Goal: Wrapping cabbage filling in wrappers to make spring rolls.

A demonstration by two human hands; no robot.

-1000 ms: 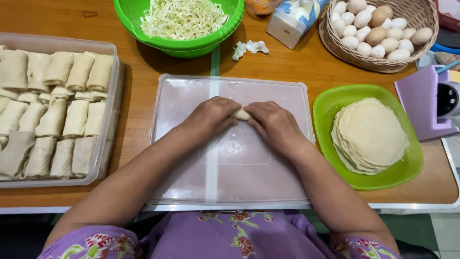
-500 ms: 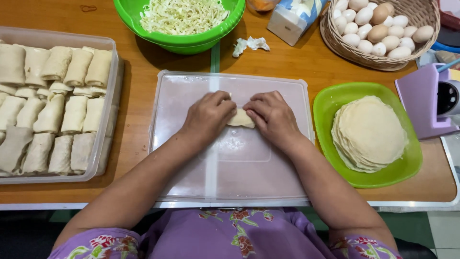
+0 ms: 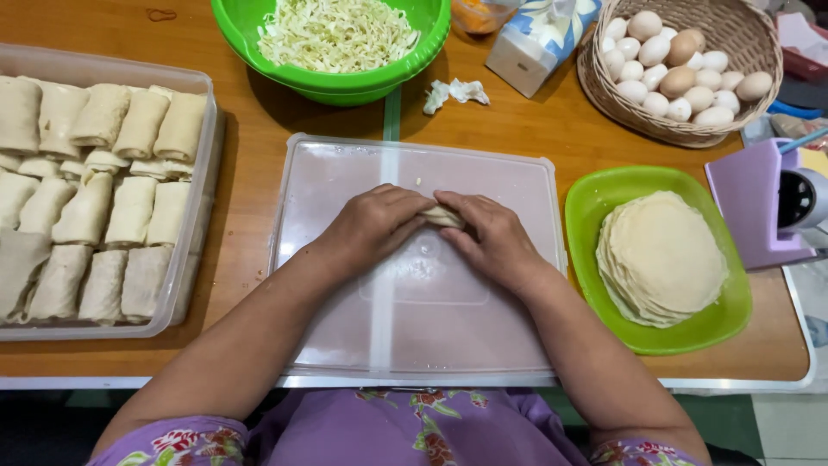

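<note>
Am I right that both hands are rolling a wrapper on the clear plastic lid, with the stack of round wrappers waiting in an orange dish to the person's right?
Not quite: the dish under the stack of round wrappers is green, not orange, as the head view shows. Otherwise yes: the left hand and right hand press a rolled wrapper on the clear plastic lid.

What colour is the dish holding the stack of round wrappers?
Bright green dish, seen in the head view.

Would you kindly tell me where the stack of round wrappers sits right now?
In the head view, the wrappers lie stacked in a green tray on the person's right, beside the clear lid and below the egg basket.
</note>
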